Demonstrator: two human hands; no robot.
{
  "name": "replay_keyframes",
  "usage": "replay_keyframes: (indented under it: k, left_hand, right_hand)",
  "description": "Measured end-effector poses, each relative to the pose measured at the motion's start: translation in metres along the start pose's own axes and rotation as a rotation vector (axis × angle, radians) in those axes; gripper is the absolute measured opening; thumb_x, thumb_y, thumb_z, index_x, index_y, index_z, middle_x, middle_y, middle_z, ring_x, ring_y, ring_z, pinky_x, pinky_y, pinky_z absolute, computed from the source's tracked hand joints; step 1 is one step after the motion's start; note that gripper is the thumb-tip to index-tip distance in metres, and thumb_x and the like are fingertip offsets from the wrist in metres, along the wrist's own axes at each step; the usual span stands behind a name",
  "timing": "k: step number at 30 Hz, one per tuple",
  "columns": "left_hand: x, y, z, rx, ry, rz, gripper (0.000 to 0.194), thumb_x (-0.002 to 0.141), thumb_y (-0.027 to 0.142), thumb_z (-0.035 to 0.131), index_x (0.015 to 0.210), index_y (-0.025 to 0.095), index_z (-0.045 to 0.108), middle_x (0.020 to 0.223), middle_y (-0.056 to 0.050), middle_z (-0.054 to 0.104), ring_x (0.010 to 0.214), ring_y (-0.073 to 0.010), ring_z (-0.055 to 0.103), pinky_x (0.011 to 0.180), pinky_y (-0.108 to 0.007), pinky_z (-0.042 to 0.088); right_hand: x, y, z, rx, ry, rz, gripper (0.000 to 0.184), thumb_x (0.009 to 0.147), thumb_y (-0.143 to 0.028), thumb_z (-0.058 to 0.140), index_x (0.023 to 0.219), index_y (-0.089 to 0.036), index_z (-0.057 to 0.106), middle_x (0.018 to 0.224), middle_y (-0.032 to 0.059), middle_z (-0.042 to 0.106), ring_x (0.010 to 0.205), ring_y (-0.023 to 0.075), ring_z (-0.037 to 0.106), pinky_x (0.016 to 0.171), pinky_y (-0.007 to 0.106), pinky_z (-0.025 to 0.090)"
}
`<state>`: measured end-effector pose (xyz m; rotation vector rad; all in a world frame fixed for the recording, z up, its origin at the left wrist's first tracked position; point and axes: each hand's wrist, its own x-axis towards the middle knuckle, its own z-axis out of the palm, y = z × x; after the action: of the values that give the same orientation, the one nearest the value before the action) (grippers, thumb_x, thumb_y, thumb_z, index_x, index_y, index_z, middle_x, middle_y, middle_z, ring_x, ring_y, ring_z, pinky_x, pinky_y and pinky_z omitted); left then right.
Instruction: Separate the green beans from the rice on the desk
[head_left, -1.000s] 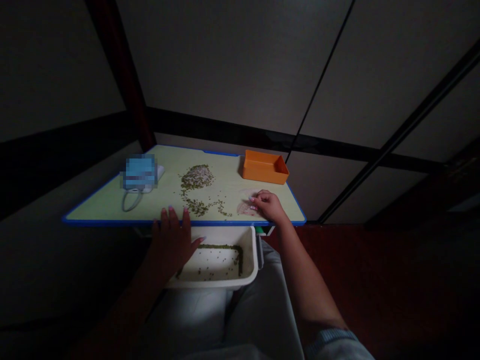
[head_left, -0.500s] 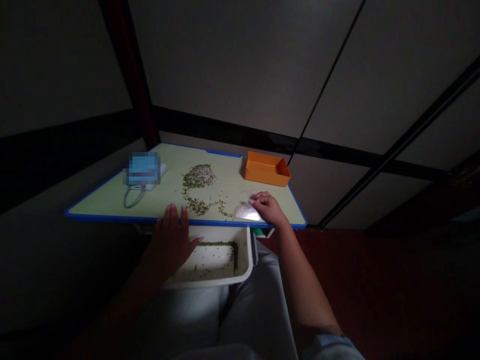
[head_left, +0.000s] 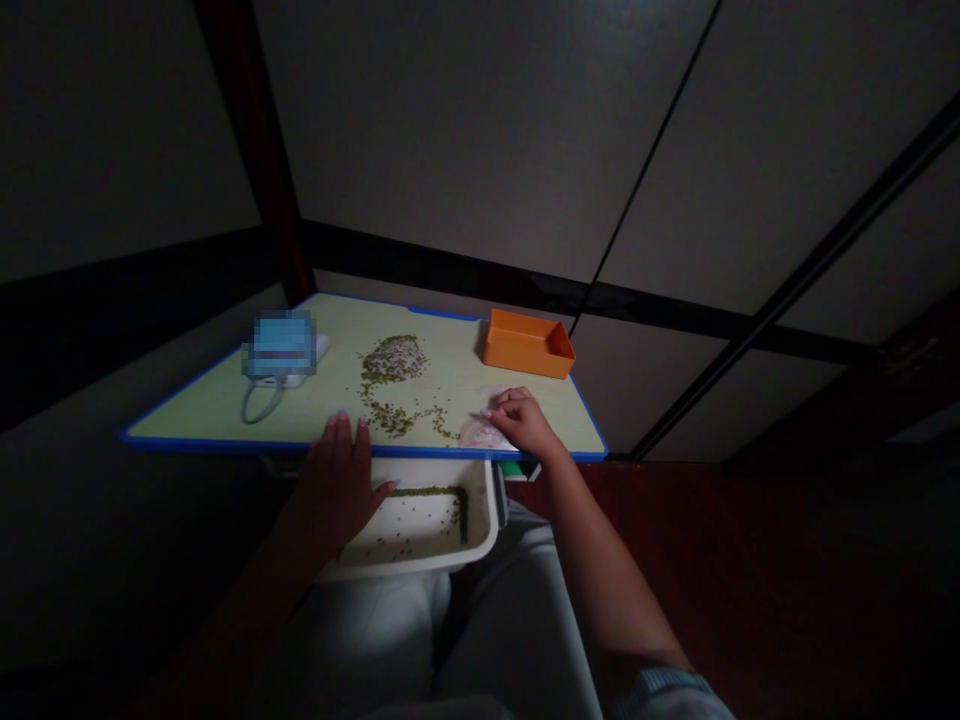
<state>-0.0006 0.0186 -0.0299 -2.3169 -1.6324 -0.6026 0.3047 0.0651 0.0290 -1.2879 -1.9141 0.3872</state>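
Note:
My left hand (head_left: 341, 475) rests at the table's front edge with its fingers stretched out and the thumb apart, holding nothing. My right hand (head_left: 523, 420) lies over the front right of the tabletop with its fingers pinched together; what is between them, if anything, is hidden. Under and beside that hand is a whitish patch (head_left: 480, 435), too dim to make out its kind. Left of it spreads a heap of small green beans mixed with pale grains (head_left: 394, 360), with a looser scatter of green beans (head_left: 390, 418) nearer the edge.
An orange box (head_left: 525, 345) stands at the back right of the blue-edged table (head_left: 217, 415). A pixelated blue item (head_left: 281, 342) on a white device with a looped cord is at left. Below the edge, a white bin (head_left: 480, 545) holds green beans along its sides.
The bright glare on the whitish patch has dimmed. The view has shifted slightly; both hands stay in nearly the same places on the table.

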Motion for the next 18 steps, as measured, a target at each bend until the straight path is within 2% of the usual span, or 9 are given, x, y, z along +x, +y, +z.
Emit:
replay_keyframes:
  k: [5,11,18]
  left_hand:
    - [0.000,-0.006,0.002,-0.022,0.018,0.017,0.085,0.077,0.047,0.053,0.145,0.002,0.027,0.154,-0.034,0.029,0.147,-0.0435,0.026,0.112,-0.059,0.034]
    - [-0.002,-0.014,0.011,-0.021,0.079,0.047,0.082,0.078,0.049,0.051,0.144,0.006,0.030,0.153,-0.030,0.034,0.146,-0.0410,0.030,0.112,-0.056,0.035]
    - [-0.004,-0.017,0.015,-0.010,0.113,0.066,0.079,0.082,0.053,0.042,0.144,0.003,0.032,0.151,-0.033,0.036,0.145,-0.0433,0.031,0.110,-0.057,0.036]
  right_hand:
    - [0.001,0.003,0.003,0.030,0.017,0.033,0.035,0.082,-0.029,0.069,0.052,-0.021,0.056,0.078,0.0026,0.063,0.088,0.0183,0.052,0.087,0.034,0.036]
    - [0.000,0.001,0.002,0.064,0.148,0.127,0.037,0.081,-0.030,0.068,0.048,-0.021,0.052,0.077,0.0035,0.061,0.088,0.0195,0.050,0.086,0.036,0.037]
    - [-0.002,-0.002,-0.001,0.131,0.091,0.078,0.040,0.079,-0.030,0.071,0.046,-0.021,0.050,0.069,0.0016,0.058,0.083,0.0187,0.051,0.084,0.035,0.037]
